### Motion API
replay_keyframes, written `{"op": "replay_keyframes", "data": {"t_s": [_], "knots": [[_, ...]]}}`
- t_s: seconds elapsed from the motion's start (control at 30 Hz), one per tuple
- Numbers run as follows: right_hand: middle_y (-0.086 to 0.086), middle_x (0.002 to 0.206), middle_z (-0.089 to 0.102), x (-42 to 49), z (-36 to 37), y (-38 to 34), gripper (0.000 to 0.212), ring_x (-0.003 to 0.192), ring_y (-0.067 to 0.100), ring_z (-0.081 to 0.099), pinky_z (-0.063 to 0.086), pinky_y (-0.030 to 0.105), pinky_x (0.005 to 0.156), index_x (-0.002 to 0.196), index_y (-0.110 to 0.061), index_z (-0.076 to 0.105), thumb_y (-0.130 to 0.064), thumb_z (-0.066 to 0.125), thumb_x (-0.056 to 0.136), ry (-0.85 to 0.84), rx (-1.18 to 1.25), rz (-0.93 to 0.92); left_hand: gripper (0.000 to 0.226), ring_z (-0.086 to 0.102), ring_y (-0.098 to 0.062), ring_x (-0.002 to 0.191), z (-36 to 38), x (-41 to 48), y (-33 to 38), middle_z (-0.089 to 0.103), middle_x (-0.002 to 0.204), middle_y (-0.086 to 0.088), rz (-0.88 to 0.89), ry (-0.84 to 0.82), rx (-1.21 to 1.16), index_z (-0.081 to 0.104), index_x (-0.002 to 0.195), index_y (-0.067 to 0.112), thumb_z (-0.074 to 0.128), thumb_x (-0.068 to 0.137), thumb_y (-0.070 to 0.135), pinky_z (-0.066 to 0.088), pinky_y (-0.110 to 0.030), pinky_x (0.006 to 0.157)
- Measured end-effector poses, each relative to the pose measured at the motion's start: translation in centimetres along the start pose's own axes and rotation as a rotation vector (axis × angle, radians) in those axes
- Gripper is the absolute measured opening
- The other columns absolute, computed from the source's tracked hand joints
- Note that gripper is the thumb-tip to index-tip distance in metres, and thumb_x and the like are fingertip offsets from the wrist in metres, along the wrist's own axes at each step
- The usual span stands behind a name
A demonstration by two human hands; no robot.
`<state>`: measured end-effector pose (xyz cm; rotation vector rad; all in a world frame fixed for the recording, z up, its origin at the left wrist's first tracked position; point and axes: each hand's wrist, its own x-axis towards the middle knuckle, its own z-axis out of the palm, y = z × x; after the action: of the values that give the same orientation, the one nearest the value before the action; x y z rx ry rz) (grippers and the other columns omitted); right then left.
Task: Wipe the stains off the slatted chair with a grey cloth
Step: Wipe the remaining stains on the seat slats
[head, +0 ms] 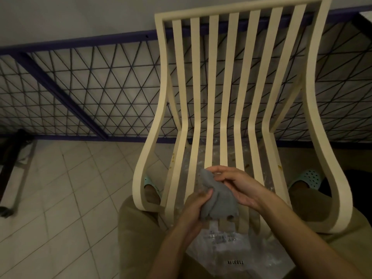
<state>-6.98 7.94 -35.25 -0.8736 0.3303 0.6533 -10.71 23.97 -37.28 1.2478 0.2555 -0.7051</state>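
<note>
A cream slatted chair (231, 81) stands right in front of me, its tall back rising away and its seat slats running toward me. Small brown stains (279, 167) dot the seat slats and the side rails on both sides. Both my hands hold a bunched grey cloth (218, 200) just above the front of the seat. My left hand (196, 205) grips the cloth from below on its left side. My right hand (235, 183) pinches its upper edge from the right.
A clear plastic sheet (239, 256) with printed text lies under the chair and over my lap. My knees in khaki trousers flank the seat, with teal clogs (310, 178) on the tiled floor. A dark-blue wire-mesh frame (96, 89) leans against the wall behind. A black stand (12, 168) is at left.
</note>
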Motion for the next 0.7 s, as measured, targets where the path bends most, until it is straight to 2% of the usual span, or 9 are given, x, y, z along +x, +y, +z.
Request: {"op": "replay_keyframes", "data": {"t_s": [0.1, 0.17, 0.27, 0.37, 0.47, 0.53, 0.6, 0.67, 0.7], "knots": [[0.03, 0.115, 0.063, 0.1, -0.7, 0.0, 0.029, 0.103, 0.037, 0.063, 0.051, 0.043, 0.094, 0.117, 0.005, 0.061, 0.007, 0.053, 0.089, 0.091, -0.258, -0.029, 0.03, 0.066, -0.03, 0.105, -1.1, 0.1, 0.7, 0.07, 0.112, -0.013, 0.028, 0.048, 0.143, 0.066, 0.116, 0.01, 0.064, 0.09, 0.022, 0.052, -0.044, 0.092], [0.025, 0.111, 0.067, 0.3, -1.2, -0.1, 0.029, 0.104, 0.037, 0.064, 0.051, 0.047, 0.093, 0.111, -0.004, 0.066, 0.009, 0.057, 0.087, 0.222, -0.493, -0.13, 0.024, 0.069, -0.024, 0.1, -1.7, 0.2, 1.3, 0.072, 0.107, -0.007, 0.037, 0.107, 0.219, 0.067, 0.114, 0.013, 0.059, 0.093, 0.019, 0.056, -0.039, 0.088], [0.0, 0.121, 0.064, 0.5, -1.0, 0.7, 0.039, 0.109, 0.014, 0.06, 0.053, 0.026, 0.087, 0.111, -0.027, 0.065, 0.001, 0.065, 0.085, 0.411, -0.847, -0.367, 0.015, 0.069, -0.022, 0.093, -3.0, 1.0, 1.8, 0.072, 0.099, -0.006, 0.101, 0.291, 0.357, 0.068, 0.104, 0.014, 0.06, 0.092, 0.02, 0.057, -0.046, 0.087], [-0.018, 0.131, 0.05, 0.8, 0.9, 2.6, 0.039, 0.119, -0.004, 0.047, 0.043, 0.02, 0.096, 0.123, -0.035, 0.06, -0.02, 0.066, 0.088, 0.324, -1.05, -0.538, 0.012, 0.067, -0.023, 0.092, -3.9, 1.7, 2.6, 0.069, 0.099, -0.009, 0.116, 0.461, 0.334, 0.065, 0.099, 0.017, 0.057, 0.094, 0.024, 0.055, -0.048, 0.087], [-0.019, 0.142, 0.038, 2.0, 3.1, 5.0, 0.05, 0.128, -0.003, 0.039, 0.039, 0.023, 0.108, 0.14, -0.03, 0.048, -0.024, 0.061, 0.093, 0.156, -1.007, -0.464, 0.016, 0.063, -0.01, 0.09, -3.7, 1.0, 3.9, 0.066, 0.099, 0.002, 0.124, 0.351, 0.205, 0.061, 0.098, 0.027, 0.046, 0.099, 0.031, 0.052, -0.031, 0.081], [-0.014, 0.139, 0.048, 3.2, 3.8, 5.5, 0.045, 0.124, -0.001, 0.048, 0.044, 0.028, 0.106, 0.138, -0.028, 0.049, -0.018, 0.057, 0.095, 0.148, -0.861, -0.457, 0.019, 0.058, -0.001, 0.096, -3.3, -0.1, 5.1, 0.06, 0.107, 0.012, 0.133, 0.231, 0.241, 0.059, 0.107, 0.03, 0.042, 0.099, 0.036, 0.047, -0.024, 0.084], [-0.007, 0.12, 0.066, 4.6, 3.9, 4.7, 0.031, 0.11, 0.007, 0.062, 0.052, 0.032, 0.096, 0.123, -0.029, 0.062, -0.015, 0.056, 0.096, 0.198, -0.703, -0.481, 0.033, 0.053, 0.014, 0.098, -3.6, -1.0, 6.2, 0.051, 0.112, 0.023, 0.229, 0.181, 0.592, 0.048, 0.13, 0.035, 0.042, 0.098, 0.041, 0.044, -0.01, 0.081], [-0.003, 0.105, 0.072, 6.0, 3.6, 3.3, 0.027, 0.102, 0.015, 0.067, 0.055, 0.033, 0.091, 0.108, -0.03, 0.068, -0.009, 0.058, 0.094, 0.276, -0.582, -0.504, 0.037, 0.051, 0.022, 0.098, -4.6, -1.8, 7.9, 0.054, 0.114, 0.028, 0.391, 0.203, 0.91, 0.044, 0.134, 0.04, 0.047, 0.098, 0.037, 0.043, -0.002, 0.08], [-0.002, 0.106, 0.072, 6.6, 3.4, 2.8, 0.027, 0.102, 0.015, 0.067, 0.055, 0.034, 0.092, 0.109, -0.027, 0.068, -0.007, 0.059, 0.093, 0.309, -0.555, -0.511, 0.034, 0.053, 0.017, 0.1, -5.2, -2.3, 9.1, 0.058, 0.117, 0.026, 0.482, 0.239, 0.957, 0.05, 0.131, 0.039, 0.05, 0.097, 0.034, 0.044, -0.004, 0.083]]}}
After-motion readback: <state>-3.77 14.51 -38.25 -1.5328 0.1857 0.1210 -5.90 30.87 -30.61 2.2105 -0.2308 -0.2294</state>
